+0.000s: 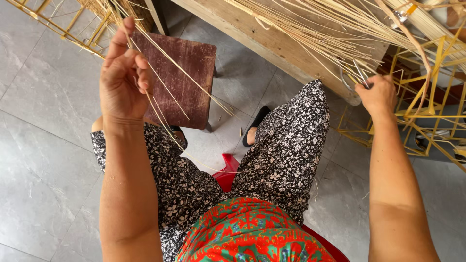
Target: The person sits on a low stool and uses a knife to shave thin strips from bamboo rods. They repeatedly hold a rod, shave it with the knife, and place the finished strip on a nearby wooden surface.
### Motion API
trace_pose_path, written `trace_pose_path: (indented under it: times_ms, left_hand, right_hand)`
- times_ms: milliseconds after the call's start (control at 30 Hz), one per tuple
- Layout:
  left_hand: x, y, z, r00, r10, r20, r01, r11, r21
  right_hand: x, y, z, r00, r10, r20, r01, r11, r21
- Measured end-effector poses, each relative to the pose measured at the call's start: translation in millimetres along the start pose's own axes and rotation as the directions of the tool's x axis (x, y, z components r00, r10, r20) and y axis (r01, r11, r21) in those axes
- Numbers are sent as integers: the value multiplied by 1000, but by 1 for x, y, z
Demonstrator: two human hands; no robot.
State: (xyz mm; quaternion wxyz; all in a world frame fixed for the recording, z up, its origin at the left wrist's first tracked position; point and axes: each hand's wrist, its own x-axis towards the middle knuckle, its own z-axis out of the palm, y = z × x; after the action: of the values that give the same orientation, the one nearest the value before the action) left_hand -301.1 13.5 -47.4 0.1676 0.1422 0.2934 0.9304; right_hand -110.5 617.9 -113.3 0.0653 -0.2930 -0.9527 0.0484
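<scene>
My left hand point(124, 73) is raised at the upper left, fingers pinched on a few thin bamboo strips point(170, 87) that trail down across a dark red wooden stool point(187, 82). My right hand point(376, 94) reaches to the edge of a wooden bench point(272, 39) and grips metal scissors point(357, 80) among a heap of loose pale bamboo strips point(330, 34). My knees in black-and-white flowered trousers point(286, 145) fill the middle of the view.
Yellow bamboo frames stand at the right point(432, 106) and at the top left point(73, 24). I sit on a red seat point(228, 172) over a grey tiled floor point(43, 160). A black shoe point(255, 123) shows near the stool.
</scene>
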Motion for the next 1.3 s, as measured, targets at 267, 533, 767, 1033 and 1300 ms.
trace_pose_path:
  times_ms: [267, 533, 767, 1033, 1300]
  left_hand:
    - [1, -7, 15, 986, -72, -148, 93, 985, 145]
    - [0, -7, 19, 982, -80, -171, 141, 914, 381]
    - [0, -19, 24, 978, -121, -170, 194, 827, 527]
    - [-9, -68, 54, 944, -327, 46, 275, 856, 437]
    - [-13, -80, 48, 893, -428, 137, 343, 847, 406]
  right_hand:
    - [-27, 26, -18, 881, 318, 349, -405, 889, 212]
    - [-90, 63, -34, 682, 221, 697, -730, 276, 626]
    - [-152, 38, -48, 923, 188, 336, -382, 337, 861]
    - [-167, -89, -37, 856, -254, 450, -401, 221, 889]
    - [-161, -228, -25, 680, -551, 483, -470, 178, 864]
